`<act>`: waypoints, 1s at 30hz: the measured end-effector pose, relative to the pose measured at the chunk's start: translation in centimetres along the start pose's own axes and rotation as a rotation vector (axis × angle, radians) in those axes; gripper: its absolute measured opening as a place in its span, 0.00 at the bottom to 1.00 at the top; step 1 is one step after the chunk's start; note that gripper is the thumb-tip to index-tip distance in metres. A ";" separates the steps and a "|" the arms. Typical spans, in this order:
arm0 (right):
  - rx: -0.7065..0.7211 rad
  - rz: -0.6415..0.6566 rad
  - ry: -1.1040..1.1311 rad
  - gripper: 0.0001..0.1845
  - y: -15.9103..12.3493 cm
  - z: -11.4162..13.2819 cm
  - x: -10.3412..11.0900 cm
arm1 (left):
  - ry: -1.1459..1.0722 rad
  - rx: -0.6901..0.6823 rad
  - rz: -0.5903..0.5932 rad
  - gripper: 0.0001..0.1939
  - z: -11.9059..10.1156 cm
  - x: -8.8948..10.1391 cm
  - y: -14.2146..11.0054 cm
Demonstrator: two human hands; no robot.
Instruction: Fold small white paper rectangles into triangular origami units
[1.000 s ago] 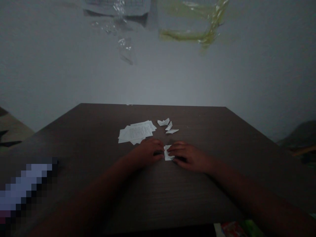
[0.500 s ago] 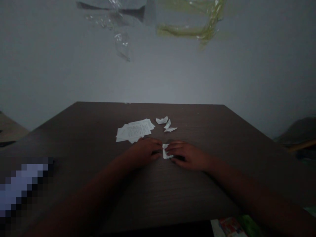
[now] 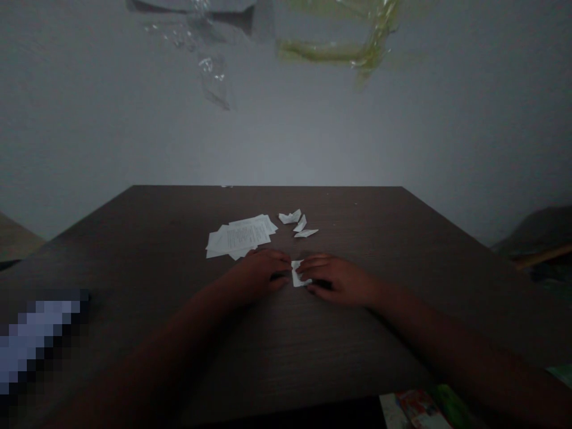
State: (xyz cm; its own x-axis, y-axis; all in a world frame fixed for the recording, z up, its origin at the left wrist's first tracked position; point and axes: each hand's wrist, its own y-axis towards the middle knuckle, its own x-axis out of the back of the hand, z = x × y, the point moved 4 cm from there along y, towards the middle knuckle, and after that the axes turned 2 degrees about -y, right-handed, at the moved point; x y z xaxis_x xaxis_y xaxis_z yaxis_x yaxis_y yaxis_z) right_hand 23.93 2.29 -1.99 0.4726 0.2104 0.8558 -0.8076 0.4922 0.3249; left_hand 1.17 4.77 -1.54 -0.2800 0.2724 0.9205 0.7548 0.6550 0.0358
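Observation:
A small folded piece of white paper [image 3: 297, 277] lies on the dark brown table between my two hands. My right hand [image 3: 342, 279] rests over its right part, fingers stretched across the paper and the thumb apart from them. From the other side, my left hand [image 3: 261, 274] reaches the paper's left edge with its fingertips, the thumb held away from the fingers. Part of the paper is hidden beneath my right fingers. Beyond my hands sit several small folded paper pieces shaped like little boats [image 3: 290, 217]. Left of those, a loose pile of printed paper sheets [image 3: 243, 235] is spread out.
The wooden table [image 3: 277, 357] backs onto a pale wall [image 3: 286, 131] with clear and yellowish tape [image 3: 330, 52] stuck on it. A pixelated flat object [image 3: 40, 333] lies at the left. Colourful packets [image 3: 422, 408] show below the front edge.
The whole view has shifted slightly, so things appear a little further left. Both hands keep nearly the same pose at the folded paper.

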 end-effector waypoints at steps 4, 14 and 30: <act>0.007 0.000 -0.009 0.16 0.0 -0.2 -0.2 | -0.002 -0.005 0.006 0.13 0.0 0.1 -0.1; 0.018 -0.003 -0.049 0.16 -0.1 -0.5 -0.4 | 0.002 0.005 0.027 0.15 -0.2 0.3 0.0; 0.014 0.021 -0.052 0.14 0.0 -0.7 -0.5 | -0.091 -0.028 -0.077 0.16 0.5 0.3 0.2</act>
State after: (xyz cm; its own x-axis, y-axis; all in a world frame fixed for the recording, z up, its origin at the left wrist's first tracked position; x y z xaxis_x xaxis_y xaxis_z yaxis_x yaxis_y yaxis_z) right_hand 23.92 2.75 -2.71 0.4371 0.1759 0.8821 -0.8220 0.4761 0.3124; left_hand 0.88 5.33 -1.47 -0.3892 0.2856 0.8758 0.7449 0.6568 0.1168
